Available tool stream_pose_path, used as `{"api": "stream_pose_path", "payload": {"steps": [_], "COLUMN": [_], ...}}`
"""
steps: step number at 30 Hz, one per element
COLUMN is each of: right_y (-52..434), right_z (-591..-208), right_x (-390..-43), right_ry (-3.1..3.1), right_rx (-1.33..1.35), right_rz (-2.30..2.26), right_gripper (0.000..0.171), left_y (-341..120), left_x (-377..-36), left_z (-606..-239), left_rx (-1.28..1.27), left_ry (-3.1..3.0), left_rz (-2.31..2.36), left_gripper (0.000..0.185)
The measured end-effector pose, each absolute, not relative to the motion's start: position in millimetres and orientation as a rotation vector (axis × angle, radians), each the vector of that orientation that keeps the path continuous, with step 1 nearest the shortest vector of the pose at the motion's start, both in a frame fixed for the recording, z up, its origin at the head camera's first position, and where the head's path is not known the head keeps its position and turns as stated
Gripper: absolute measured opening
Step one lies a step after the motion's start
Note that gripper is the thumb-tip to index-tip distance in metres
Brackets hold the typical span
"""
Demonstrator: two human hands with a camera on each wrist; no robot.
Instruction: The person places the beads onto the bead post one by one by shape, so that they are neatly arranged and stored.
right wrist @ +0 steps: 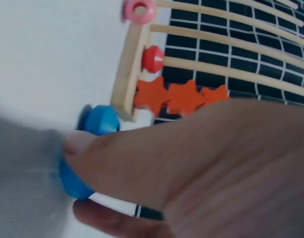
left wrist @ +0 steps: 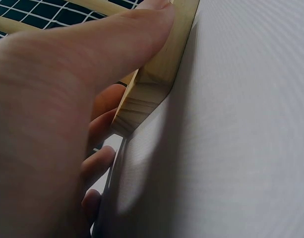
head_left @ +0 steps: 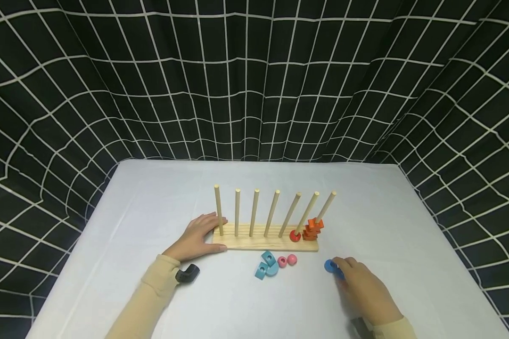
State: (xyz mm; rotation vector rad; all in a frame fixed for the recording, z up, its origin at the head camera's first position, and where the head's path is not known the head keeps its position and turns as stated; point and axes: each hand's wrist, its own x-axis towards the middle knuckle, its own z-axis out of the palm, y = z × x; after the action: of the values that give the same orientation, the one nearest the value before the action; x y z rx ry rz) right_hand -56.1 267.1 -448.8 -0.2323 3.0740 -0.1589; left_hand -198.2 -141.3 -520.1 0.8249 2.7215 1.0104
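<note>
A wooden base carries seven upright pegs. Orange stars are stacked on the rightmost peg, and a red piece sits on the peg beside it. My left hand grips the base's left end, with the thumb along the side of the base and the fingers round the other side. My right hand pinches a blue piece on the table, right of the base's front. In the right wrist view my right hand covers part of a blue piece, and another blue piece lies against it.
Teal pieces and two pink beads lie loose in front of the base. The white table is ringed by a black curtain with a white grid. Five pegs stand bare.
</note>
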Motion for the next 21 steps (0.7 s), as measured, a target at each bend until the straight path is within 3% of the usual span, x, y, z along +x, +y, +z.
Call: {"api": "stream_pose_path", "payload": {"steps": [4,9,21], "right_y": [271,272,255], "right_z": [-448,-428,-362], "right_x": [-55,-60,-80], "right_ry": [3.116,3.218,3.541], "right_rx": [-0.236,-0.268,-0.743], "right_rz": [-0.203,-0.265,-0.542], "right_gripper": [0.049,0.041,0.032], "left_y": [-141,-140,-141], "left_x": [-200,-200,-198], "left_z": [-519,-518,-518], "left_rx": [0.829,0.814,0.824], "left_ry": [2.716,2.721,2.718], "left_rz": [1.008,1.001,1.015], "left_gripper": [0.075,0.075,0.074]}}
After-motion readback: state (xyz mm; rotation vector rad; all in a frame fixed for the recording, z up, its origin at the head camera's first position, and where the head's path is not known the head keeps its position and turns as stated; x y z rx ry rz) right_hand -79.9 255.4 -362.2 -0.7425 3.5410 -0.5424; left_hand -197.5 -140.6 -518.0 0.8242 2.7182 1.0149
